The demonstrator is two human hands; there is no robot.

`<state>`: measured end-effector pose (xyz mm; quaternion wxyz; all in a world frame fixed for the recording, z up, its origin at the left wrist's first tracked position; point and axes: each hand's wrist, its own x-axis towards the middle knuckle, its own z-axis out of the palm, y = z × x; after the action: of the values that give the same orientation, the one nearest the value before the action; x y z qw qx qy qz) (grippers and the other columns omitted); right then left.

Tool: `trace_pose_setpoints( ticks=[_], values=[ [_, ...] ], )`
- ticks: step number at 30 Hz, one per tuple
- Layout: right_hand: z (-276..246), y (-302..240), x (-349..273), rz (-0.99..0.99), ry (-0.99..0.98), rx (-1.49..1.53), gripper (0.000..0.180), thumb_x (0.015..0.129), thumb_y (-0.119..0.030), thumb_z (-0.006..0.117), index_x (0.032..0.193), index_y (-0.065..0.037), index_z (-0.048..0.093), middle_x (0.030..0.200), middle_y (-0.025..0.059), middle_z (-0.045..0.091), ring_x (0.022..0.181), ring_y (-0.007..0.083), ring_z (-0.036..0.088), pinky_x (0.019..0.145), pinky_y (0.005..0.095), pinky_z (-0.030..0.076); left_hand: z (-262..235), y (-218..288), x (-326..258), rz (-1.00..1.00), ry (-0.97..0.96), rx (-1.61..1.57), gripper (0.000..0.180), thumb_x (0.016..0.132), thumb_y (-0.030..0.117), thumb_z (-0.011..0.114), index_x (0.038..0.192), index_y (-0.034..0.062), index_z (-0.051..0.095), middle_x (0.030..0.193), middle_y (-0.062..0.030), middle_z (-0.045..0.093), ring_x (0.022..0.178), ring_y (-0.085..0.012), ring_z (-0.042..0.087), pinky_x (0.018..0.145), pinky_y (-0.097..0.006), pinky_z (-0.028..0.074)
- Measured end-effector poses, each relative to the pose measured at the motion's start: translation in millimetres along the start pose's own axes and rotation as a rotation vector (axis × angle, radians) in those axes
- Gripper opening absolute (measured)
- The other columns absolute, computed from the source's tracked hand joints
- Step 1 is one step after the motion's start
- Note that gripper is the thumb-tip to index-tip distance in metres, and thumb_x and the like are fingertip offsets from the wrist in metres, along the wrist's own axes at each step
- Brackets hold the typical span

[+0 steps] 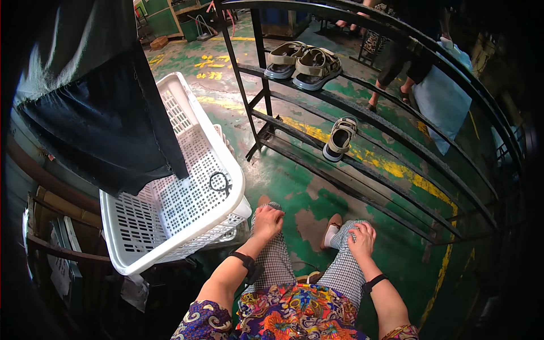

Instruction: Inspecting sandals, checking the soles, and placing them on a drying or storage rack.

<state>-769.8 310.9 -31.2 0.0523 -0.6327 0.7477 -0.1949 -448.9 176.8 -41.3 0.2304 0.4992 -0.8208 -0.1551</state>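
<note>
My left hand [268, 221] rests on my left knee, its fingers draped over the checked trousers [275, 249] and holding nothing. On the other knee lies my right hand [361, 238], fingers loosely spread and empty. Left of my legs stands a white perforated plastic basket [235, 190]. Inside it, near the right wall, is a small black ring-shaped item [220, 182]. A dark cloth [107, 122] hangs over the basket's left side and hides part of its inside.
A black metal rack [391, 116] stands ahead and to the right. A pair of beige sandals [315, 68] sits on an upper shelf, and a single sandal [340, 139] lower down. Beyond the rack is a person's leg [381, 93] beside a pale blue bag [445, 93].
</note>
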Motion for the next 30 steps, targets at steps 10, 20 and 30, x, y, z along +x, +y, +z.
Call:
trace_pose_setpoints(
  ticks=[10, 20, 30],
  values=[
    [0.6, 2.6, -1.3, 0.01, 0.002, 0.019, 0.016, 0.068, -0.017, 0.066, 0.083, -0.012, 0.069, 0.112, 0.0054, 0.06, 0.119, 0.0278, 0.046, 0.104, 0.0478, 0.028, 1.7, 1.4, 1.1, 0.014, 0.005, 0.011, 0.016, 0.073, 0.018, 0.063, 0.086, 0.0123, 0.069, 0.081, -0.0008, 0.066, 0.09, -0.0193, 0.057, 0.088, -0.038, 0.038],
    [1.5, 1.5, -0.7, -0.017, 0.011, 0.017, 0.015, 0.067, -0.016, 0.067, 0.082, -0.013, 0.069, 0.112, 0.0044, 0.06, 0.119, 0.0268, 0.046, 0.104, 0.047, 0.029, 0.4, 0.3, -0.9, -0.012, 0.004, 0.002, 0.016, 0.074, 0.019, 0.063, 0.086, 0.0124, 0.069, 0.082, -0.0008, 0.066, 0.091, -0.0196, 0.056, 0.089, -0.038, 0.038],
    [-3.6, -4.6, 0.6, -0.003, -0.008, 0.003, 0.016, 0.067, -0.012, 0.067, 0.083, -0.011, 0.067, 0.112, 0.0065, 0.059, 0.12, 0.0296, 0.045, 0.105, 0.0471, 0.029, -1.0, 2.5, 0.1, -0.017, -0.018, 0.018, 0.015, 0.073, 0.018, 0.063, 0.086, 0.0123, 0.068, 0.08, -0.001, 0.065, 0.093, -0.02, 0.055, 0.087, -0.037, 0.037]
  ],
)
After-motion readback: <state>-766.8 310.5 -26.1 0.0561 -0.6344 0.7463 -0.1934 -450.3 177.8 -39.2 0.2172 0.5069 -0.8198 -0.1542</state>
